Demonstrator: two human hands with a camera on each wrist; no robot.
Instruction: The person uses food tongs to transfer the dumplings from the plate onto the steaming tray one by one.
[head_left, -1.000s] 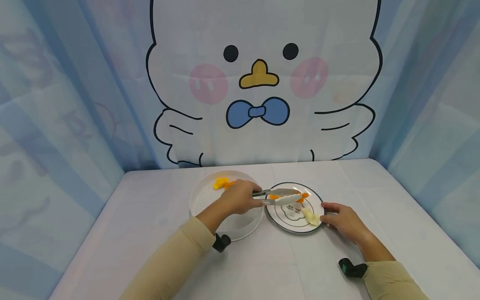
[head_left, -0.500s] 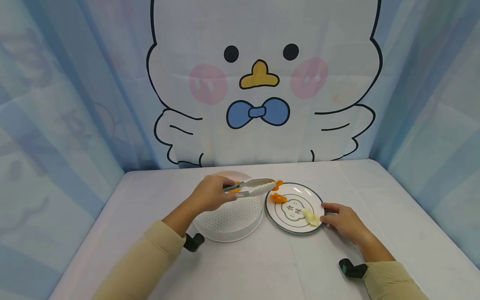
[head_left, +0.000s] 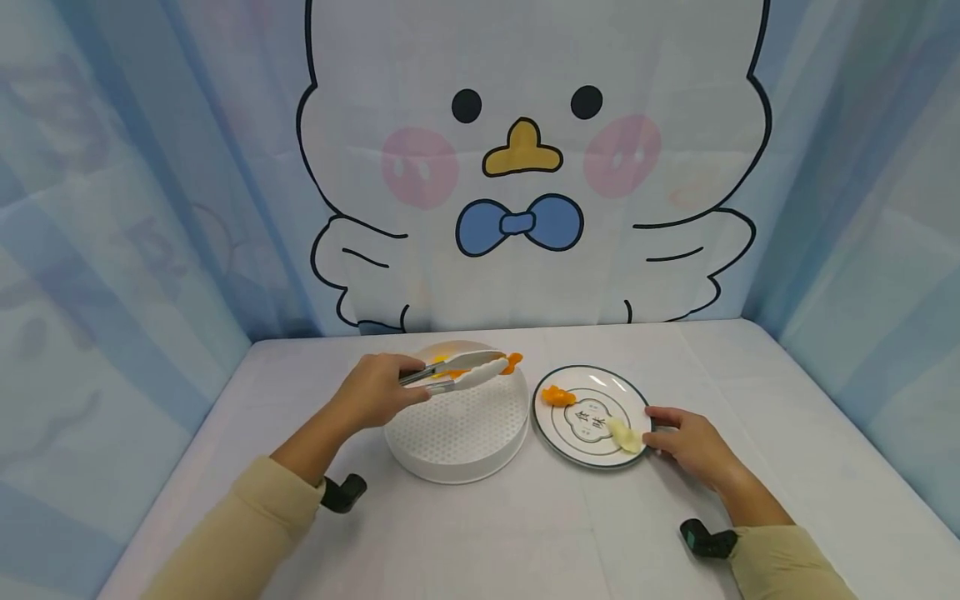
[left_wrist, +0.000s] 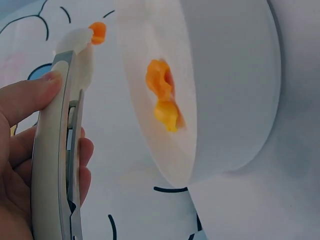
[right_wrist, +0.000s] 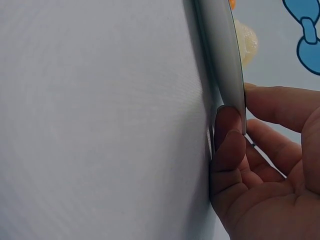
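My left hand (head_left: pixel 378 387) grips a pair of metal tongs (head_left: pixel 467 371) with white tips. Between those tips is a small orange dumpling-shaped piece (head_left: pixel 513 363), above the far right part of a round white perforated steamer tray (head_left: pixel 457 437). Inside the tray, the left wrist view has another orange piece (left_wrist: pixel 159 80) against a yellow one (left_wrist: pixel 167 115). My right hand (head_left: pixel 690 446) pinches the right rim of a white plate (head_left: pixel 581 450), thumb above and fingers below. That dark-rimmed plate carries an orange piece (head_left: pixel 558 397) and a pale yellow piece (head_left: pixel 624 435).
A white-covered table (head_left: pixel 510 550) bears the tray and plate side by side, with a narrow gap between them. Behind stands a curtain (head_left: pixel 525 283) with a cartoon bird; blue curtains (head_left: pixel 112 292) hang at the sides.
My left hand has moved left from over the plate to the tray, carrying an orange piece in the tongs. One orange piece fewer lies on the plate. My right hand has stayed at the rim.
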